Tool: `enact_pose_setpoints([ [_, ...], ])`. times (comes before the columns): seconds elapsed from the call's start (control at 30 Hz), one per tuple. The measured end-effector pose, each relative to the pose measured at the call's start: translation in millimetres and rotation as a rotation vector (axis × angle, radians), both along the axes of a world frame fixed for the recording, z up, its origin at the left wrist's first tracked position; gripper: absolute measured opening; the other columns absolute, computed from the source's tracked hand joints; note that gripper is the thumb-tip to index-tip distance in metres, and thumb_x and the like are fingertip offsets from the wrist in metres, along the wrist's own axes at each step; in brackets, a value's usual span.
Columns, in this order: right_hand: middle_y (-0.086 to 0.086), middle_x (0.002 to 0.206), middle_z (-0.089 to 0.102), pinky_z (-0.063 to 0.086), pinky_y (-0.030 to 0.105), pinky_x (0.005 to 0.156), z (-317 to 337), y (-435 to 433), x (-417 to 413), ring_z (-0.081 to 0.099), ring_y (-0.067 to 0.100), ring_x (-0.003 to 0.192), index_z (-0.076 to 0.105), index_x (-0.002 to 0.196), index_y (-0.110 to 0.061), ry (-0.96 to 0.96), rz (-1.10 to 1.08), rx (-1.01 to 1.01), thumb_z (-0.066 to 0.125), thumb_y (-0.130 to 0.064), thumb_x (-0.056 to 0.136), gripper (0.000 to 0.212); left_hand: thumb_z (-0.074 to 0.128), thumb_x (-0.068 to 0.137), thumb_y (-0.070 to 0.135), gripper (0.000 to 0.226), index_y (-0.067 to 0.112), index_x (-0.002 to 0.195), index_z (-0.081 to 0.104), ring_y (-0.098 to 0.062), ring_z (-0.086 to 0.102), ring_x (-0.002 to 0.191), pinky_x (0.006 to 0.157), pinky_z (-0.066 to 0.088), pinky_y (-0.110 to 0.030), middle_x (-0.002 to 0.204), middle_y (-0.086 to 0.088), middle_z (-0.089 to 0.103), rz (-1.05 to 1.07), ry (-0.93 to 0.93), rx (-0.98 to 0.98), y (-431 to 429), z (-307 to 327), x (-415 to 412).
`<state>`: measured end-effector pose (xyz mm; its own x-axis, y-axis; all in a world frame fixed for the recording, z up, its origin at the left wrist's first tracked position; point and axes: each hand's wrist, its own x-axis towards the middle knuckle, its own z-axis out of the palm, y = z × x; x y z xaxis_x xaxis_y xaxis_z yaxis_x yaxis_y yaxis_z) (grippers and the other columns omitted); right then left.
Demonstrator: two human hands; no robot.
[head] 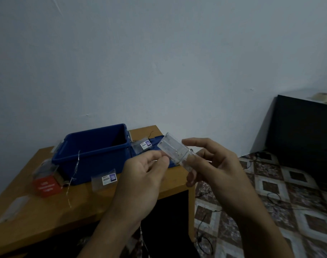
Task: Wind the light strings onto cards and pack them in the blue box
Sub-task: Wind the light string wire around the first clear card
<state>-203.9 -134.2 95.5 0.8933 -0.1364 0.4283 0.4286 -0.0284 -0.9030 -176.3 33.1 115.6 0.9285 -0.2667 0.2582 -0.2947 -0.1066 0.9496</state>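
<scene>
Head view: at frame centre, a clear plastic card carries thin light string wound around it. Its long axis runs upper left to lower right. The right hand grips its lower end; the left hand pinches the string at its near edge. The open blue box sits on the counter, centre left. The packet label is unreadable.

Tilted clear card; open blue box.
</scene>
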Motion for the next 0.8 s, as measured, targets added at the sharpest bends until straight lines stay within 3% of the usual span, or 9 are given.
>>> enact_pose_setpoints([
  [0.37, 0.014, 0.074, 0.063, 0.055, 0.036, 0.062, 2, -1, 0, 0.062, 0.029, 0.062, 0.075, 0.11, -0.022, 0.056, 0.06, 0.113, 0.061, -0.003, 0.094, 0.029, 0.06, 0.095, 0.025, 0.018, 0.025, 0.092, 0.077, -0.011, 0.024, 0.045, 0.05, 0.013, -0.032, 0.055, -0.003, 0.034, -0.061, 0.132, -0.152, 0, 0, 1],
  [0.57, 0.025, 0.08, 0.06, 0.055, 0.036, 0.059, 2, -1, 1, 0.059, 0.03, 0.061, 0.075, 0.106, -0.017, 0.077, 0.076, 0.126, 0.06, -0.002, 0.094, 0.024, 0.058, 0.097, 0.025, 0.02, 0.018, 0.094, 0.076, -0.005, 0.031, 0.041, 0.044, 0.025, -0.021, 0.047, 0.01, 0.043, -0.03, -0.016, -0.015, 2, -4, 6],
  [0.8, 0.018, 0.076, 0.06, 0.055, 0.035, 0.06, 1, 0, 1, 0.06, 0.028, 0.062, 0.075, 0.108, -0.018, 0.08, 0.07, 0.134, 0.06, -0.003, 0.095, 0.025, 0.053, 0.1, 0.019, 0.02, 0.02, 0.107, 0.072, -0.002, 0.037, 0.039, 0.042, 0.029, -0.013, 0.046, 0.015, 0.05, -0.055, -0.027, -0.014, 0, -10, 7],
])
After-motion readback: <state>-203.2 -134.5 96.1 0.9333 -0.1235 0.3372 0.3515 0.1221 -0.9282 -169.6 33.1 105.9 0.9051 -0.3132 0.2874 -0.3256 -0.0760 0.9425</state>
